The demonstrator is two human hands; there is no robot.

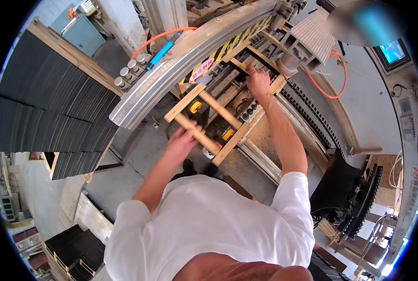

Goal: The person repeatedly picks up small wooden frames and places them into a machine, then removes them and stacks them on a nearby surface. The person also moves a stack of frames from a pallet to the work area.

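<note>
My left hand [183, 139] is closed round the near-left bar of a light wooden frame [220, 110], which has two parallel bars joined by end rails. The frame sits tilted over the near end of a long machine bed. Further up the bed, my right hand [258, 83] has its fingers bent onto a wooden bar with a black face [239, 65]. That bar appears to belong to a second frame with black faces [264, 58]; the fingertips are partly hidden. Beneath the first frame, a yellow round part [196, 107] of the machine shows through.
A curved metal beam [157, 79] with yellow-black striping runs along the far side. Sawdust [264, 140] lies by the bed. Stacks of black panels [49, 107] stand at left. A grey ribbed machine head [312, 37] overhangs the bed, with an orange hose [331, 96] and toothed tracks [312, 117] at right.
</note>
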